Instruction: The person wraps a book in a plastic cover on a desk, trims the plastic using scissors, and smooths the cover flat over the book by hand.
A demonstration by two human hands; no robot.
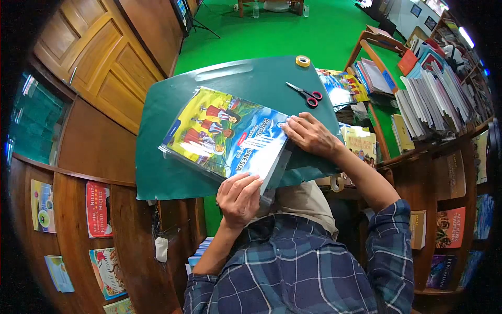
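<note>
Green carpet (230, 39) covers the floor, with a wooden door (110, 68) at the left, shelves of books along both sides, and a packed rack (434, 99) at the right. Before you stands a table (162, 110) under a dark green cloth, glossy where light falls on its far part.

Your book (230, 131) lies on the table's near half, front cover up. Its long axis runs aslant, from far left down to near right. The printed children's heads and the title end point right, toward your hands; their feet and the blue-edged foot of the cover point left. Clear, shiny plastic shows at the end near you.

Your right hand (311, 135) has its fingers bent on the far corner of that end; your left hand (238, 198) has its fingers curled on the near corner. Both thumbs are hidden, so you cannot tell whether either hand pinches the edge or only presses.

Scissors (308, 96) lie beyond your right hand, blades pointing away and leftward. Tape (303, 61) sits at the far right corner.
</note>
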